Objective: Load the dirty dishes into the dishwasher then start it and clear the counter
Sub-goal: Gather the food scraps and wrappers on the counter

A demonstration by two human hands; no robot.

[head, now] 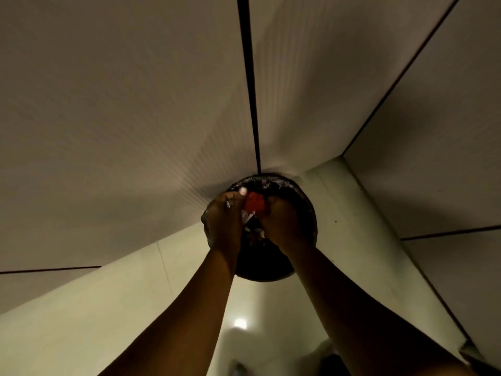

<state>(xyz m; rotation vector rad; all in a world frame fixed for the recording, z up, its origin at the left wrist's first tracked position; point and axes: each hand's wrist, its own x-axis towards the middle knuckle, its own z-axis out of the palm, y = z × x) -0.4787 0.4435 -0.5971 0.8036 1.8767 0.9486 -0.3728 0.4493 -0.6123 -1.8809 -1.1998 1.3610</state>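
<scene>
A round black bin (307, 213) lined with a dark bag stands on the floor in a corner between pale cabinet fronts. Both my hands are over its mouth. My left hand (225, 221), a ring on one finger, and my right hand (284, 223) are curled toward each other. Between them they hold a small bundle of rubbish: a red piece (254, 203) on top and a crumpled clear wrapper (248, 217) below it. Exactly which fingers pinch which part is hidden. No dishes or dishwasher show in this view.
Pale cabinet doors (122, 118) with a dark vertical gap (249, 85) fill the upper view. More cabinet panels (439, 172) close off the right side. A glossy light floor (189, 280) with a lamp reflection (240, 323) lies around the bin.
</scene>
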